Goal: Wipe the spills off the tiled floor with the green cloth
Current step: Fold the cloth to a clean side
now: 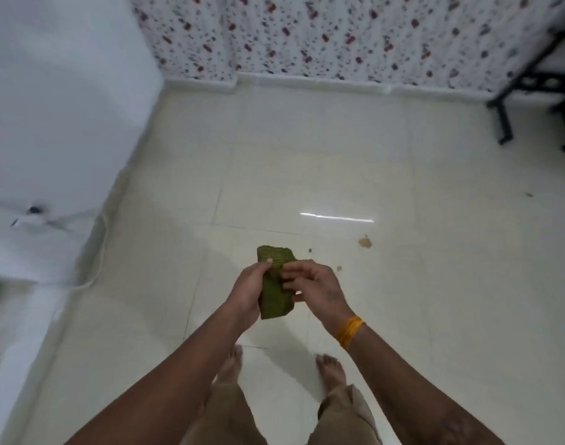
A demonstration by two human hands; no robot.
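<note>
Above the tiled floor (403, 284), at about waist height in front of the standing person, the green cloth (274, 290) is held folded into a narrow strip. Its long axis runs away from the body, one end sticking out past the fingers and the other hanging below the palms. The left hand (247, 292) grips the strip along its left edge, thumb on top. The right hand (313, 289) has its fingertips curled onto the strip's right side, seemingly pinching or adjusting a fold, though blur makes the exact hold hard to read.

The cloth is well clear of the floor, so no wiping has begun. The biggest spill (365, 242) is a brownish blot ahead and to the right of the hands, with a smaller spot (339, 268) just off the right hand and a dark speck (310, 250) beyond the cloth's tip. All lie on the right hand's side, so that hand looks the nearer one to carry the cloth down, and the person would need to bend or crouch forward and rightward to reach them. A dark frame's legs (506, 123) stand at the far right, well apart from the spills.
</note>
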